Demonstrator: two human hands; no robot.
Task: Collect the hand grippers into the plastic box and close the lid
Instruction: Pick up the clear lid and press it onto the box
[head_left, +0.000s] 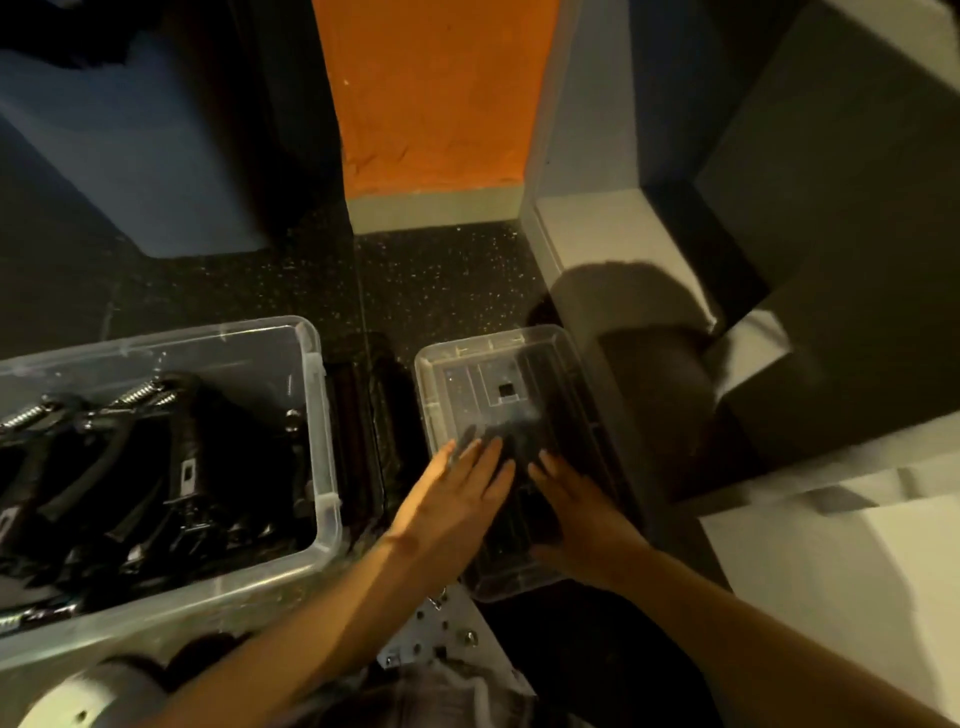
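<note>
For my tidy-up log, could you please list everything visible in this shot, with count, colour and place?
plastic box: one, clear, open, on the floor at left
hand grippers: several, exact count unclear, black with silver springs, inside the plastic box
lid: one, clear, flat on the floor right of the box
dark object: one, black, between box and lid, too dim to identify
floor: black, speckled
wall panel: one, orange, top centre
blocks: several, grey, at right
bolted plate: one, silver, bottom centre
left hand: one, fingers straight, on the lid
right hand: one, resting on the lid beside the left hand
</note>
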